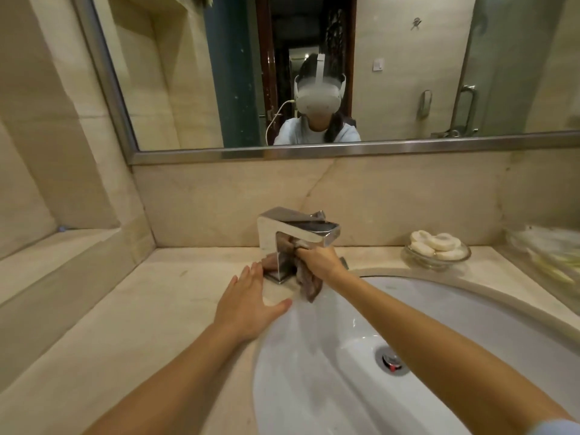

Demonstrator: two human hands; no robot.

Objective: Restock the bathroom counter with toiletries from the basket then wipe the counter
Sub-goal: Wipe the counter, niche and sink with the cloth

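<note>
My right hand (320,261) grips a brown cloth (309,282) right under the spout of the chrome faucet (295,229); the cloth's loose end hangs over the basin's rim. My left hand (248,301) lies flat with straight fingers on the beige stone counter (150,309), its fingertips at the faucet's base and its thumb at the edge of the white sink (423,324). A glass dish (436,257) with several round white soaps (436,244) stands on the counter at the right of the faucet.
A wide mirror (314,73) with a metal frame hangs above the backsplash. At the far right edge lies a blurred pile in clear wrapping (546,255). The sink's metal drain (392,361) is in its middle. A raised stone ledge (62,246) borders the counter's left.
</note>
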